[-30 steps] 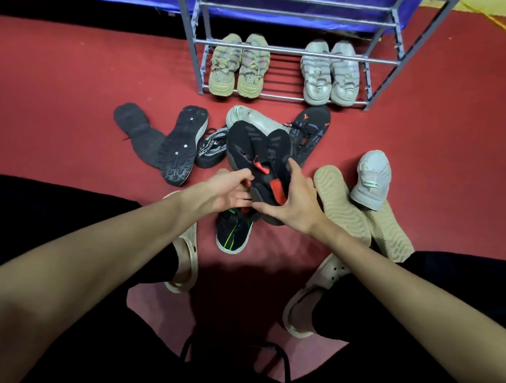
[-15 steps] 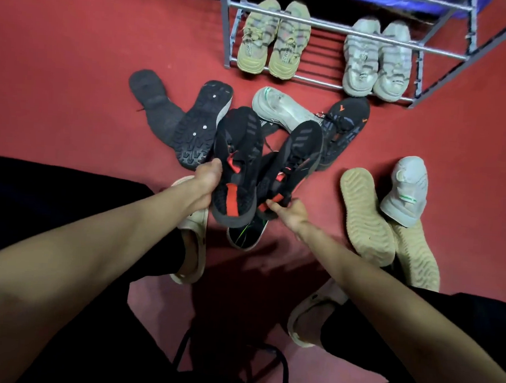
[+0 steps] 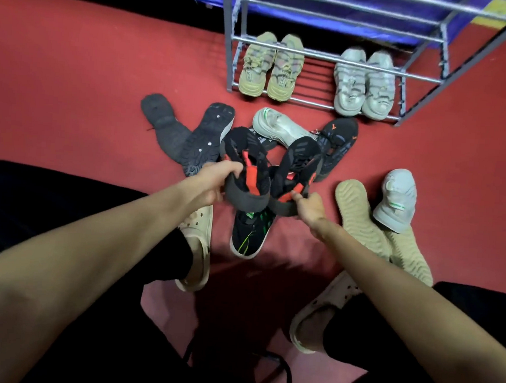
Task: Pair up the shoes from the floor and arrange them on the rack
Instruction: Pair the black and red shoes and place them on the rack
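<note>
My left hand (image 3: 215,181) grips the heel of a black shoe with red trim (image 3: 245,158), lifted off the floor. My right hand (image 3: 308,208) grips the heel of its matching black and red shoe (image 3: 299,161), held beside the first with toes pointing away from me. Both hang over the pile of loose shoes on the red floor. The metal rack (image 3: 322,59) stands ahead, with a beige pair (image 3: 269,66) on the left of its bottom shelf and a pale grey pair (image 3: 365,81) on the right.
On the floor lie two dark shoes sole-up (image 3: 187,137), a white shoe (image 3: 279,127), a black shoe with orange marks (image 3: 336,143), a black and green shoe (image 3: 250,234), two tan shoes sole-up (image 3: 362,221) and a light grey shoe (image 3: 398,200). My feet wear cream clogs (image 3: 198,247).
The two black and red shoes went from pressed together in both hands to held apart, one in each hand by the heel. The view tilted up toward the rack.
</note>
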`<action>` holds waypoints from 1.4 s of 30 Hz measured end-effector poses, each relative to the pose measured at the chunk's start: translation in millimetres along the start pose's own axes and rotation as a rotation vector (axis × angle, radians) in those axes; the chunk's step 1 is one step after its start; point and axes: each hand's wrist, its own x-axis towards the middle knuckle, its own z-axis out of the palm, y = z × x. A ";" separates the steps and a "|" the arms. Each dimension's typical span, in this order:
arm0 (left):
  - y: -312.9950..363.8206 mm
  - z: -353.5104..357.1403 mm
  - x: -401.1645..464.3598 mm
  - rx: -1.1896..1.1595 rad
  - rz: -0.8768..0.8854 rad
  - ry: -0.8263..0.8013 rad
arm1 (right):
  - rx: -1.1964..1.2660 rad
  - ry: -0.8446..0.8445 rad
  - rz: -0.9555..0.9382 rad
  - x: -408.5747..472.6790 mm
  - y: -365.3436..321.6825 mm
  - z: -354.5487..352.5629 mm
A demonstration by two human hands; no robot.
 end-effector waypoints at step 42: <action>261.6 46.4 211.1 -0.082 0.635 0.231 | 0.258 -0.008 -0.428 216.7 -247.5 -59.8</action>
